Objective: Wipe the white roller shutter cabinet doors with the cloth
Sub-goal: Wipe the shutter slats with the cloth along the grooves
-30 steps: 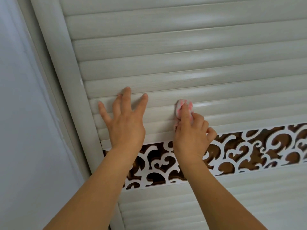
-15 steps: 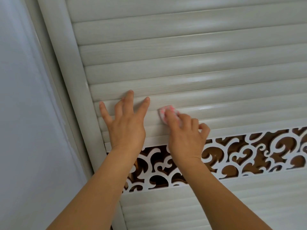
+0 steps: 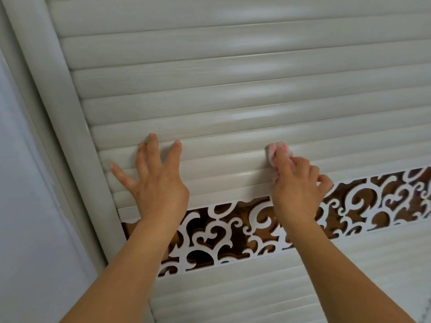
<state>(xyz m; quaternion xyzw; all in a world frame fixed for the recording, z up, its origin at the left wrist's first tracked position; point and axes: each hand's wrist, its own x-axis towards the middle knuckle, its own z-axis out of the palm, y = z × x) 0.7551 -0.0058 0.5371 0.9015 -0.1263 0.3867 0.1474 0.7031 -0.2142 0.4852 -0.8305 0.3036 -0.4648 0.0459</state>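
Observation:
The white roller shutter door (image 3: pixel 233 85) fills most of the view, made of long horizontal slats. My right hand (image 3: pixel 297 185) presses a small pink and white cloth (image 3: pixel 278 150) against a slat just above the carved band. Most of the cloth is bunched under my fingers. My left hand (image 3: pixel 155 178) lies flat on the slats near the door's left edge, fingers spread, holding nothing.
A carved white scroll-pattern band (image 3: pixel 245 231) with brown openings runs across the door below my hands. More slats (image 3: pixel 256 292) continue under it. A rounded white frame post (image 3: pixel 67 122) borders the door on the left, with a pale wall (image 3: pixel 28 229) beyond.
My right hand slid the cloth left toward my left hand, then back right along the slat, widening the gap between the hands. My left hand stayed flat on the slats.

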